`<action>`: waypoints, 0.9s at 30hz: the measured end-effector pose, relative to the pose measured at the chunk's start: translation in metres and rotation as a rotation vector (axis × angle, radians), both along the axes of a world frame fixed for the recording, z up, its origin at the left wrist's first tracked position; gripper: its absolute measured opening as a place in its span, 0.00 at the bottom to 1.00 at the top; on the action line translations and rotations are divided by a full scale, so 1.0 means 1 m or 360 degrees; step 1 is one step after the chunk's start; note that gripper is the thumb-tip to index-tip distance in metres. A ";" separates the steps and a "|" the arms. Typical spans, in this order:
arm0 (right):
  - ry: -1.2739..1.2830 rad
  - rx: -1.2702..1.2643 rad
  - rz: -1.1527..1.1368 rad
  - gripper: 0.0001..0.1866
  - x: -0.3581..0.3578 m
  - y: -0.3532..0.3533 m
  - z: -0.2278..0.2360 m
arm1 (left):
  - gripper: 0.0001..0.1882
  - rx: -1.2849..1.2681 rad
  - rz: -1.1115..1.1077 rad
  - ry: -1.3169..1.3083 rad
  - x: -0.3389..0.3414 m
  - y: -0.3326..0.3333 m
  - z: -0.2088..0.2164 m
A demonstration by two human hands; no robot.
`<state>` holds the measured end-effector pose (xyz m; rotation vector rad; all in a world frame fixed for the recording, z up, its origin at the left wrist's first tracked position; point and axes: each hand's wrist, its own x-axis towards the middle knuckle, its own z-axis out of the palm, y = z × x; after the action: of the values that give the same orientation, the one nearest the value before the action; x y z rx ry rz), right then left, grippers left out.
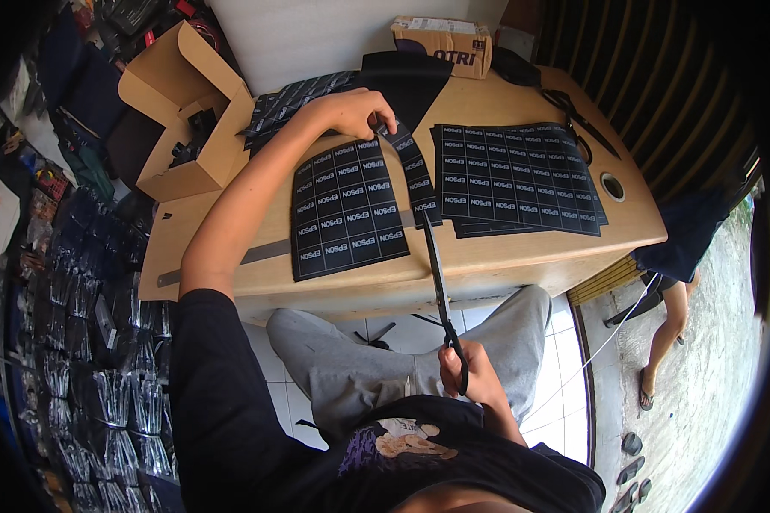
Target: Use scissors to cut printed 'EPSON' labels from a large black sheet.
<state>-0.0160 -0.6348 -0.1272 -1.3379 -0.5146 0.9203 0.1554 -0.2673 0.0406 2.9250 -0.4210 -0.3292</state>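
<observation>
My right hand point(477, 374) grips the handles of long black scissors point(439, 286) in front of the table edge. Their blades point away from me, the tips at the near end of a narrow black strip point(414, 171) printed with a white grid. At the strip's far end, the fingers of my left hand point(359, 113) are closed on it. Just left of the strip lies a wider black printed sheet point(344, 205), slightly curled, with a gap between the two along most of their length. Part of a steel ruler point(269, 252) shows from under that sheet.
To the right lies a stack of similar sheets point(518, 179), with another pair of scissors point(586, 124) beyond it. An open cardboard box point(188, 175) stands at the left, a closed carton point(441, 47) at the back. Wrapped bundles point(115, 398) fill the left side. Another person's leg point(666, 329) shows outside.
</observation>
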 end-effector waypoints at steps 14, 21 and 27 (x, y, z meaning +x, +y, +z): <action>-0.0141 0.0432 -0.0302 0.37 0.020 -0.002 0.029 | 0.12 -0.1832 0.0165 -0.0252 -0.081 -0.062 0.021; -0.0375 0.0831 -0.0425 0.35 0.037 0.017 0.052 | 0.14 -0.1898 0.0068 -0.0218 -0.155 -0.093 0.027; -0.0634 0.0901 -0.0571 0.22 0.040 0.050 0.076 | 0.13 -0.2043 0.0105 -0.0125 -0.191 -0.122 0.001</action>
<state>0.0242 -0.5852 -0.0514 -1.0376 -0.7442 0.1788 -0.0358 -0.3890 0.0414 1.6849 -0.3444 0.0789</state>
